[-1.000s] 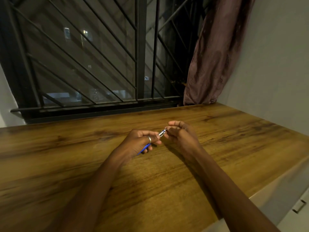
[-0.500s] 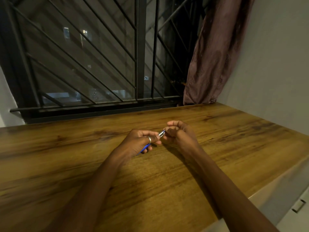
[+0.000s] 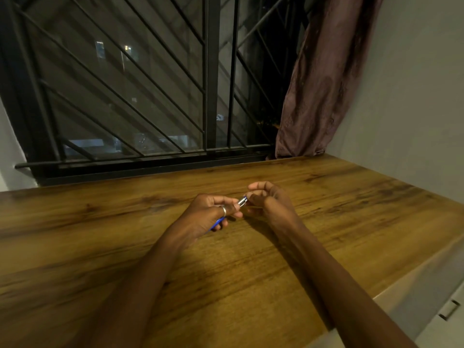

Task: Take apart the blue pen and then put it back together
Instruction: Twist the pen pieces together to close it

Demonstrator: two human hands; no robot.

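- Above the middle of the wooden table (image 3: 105, 249), the blue pen (image 3: 241, 201) lies slantwise between both hands, its silver end pointing up and right and its blue barrel showing below the left palm.
- Left hand (image 3: 206, 214), with a ring (image 3: 224, 211), is wrapped around the barrel. Right hand (image 3: 270, 203) has its fingers curled, pinching at the silver end; the exact contact is partly hidden.
- Change over the last second: almost none. Pen and both hands keep their places, and only the right fingers shift slightly at the tip. This probably indicates unscrewing of the tip section, with the pen not yet visibly separated and disassembly at an early stage.
- Room: bare tabletop extends on every side of the hands, giving space to lay parts down.
- Edges: window grille (image 3: 212, 71) and curtain (image 3: 321, 84) stand well behind, the wall (image 3: 414, 96) lies right, and the table's near right edge drops off above a drawer handle (image 3: 448, 310). Small parts could roll there.
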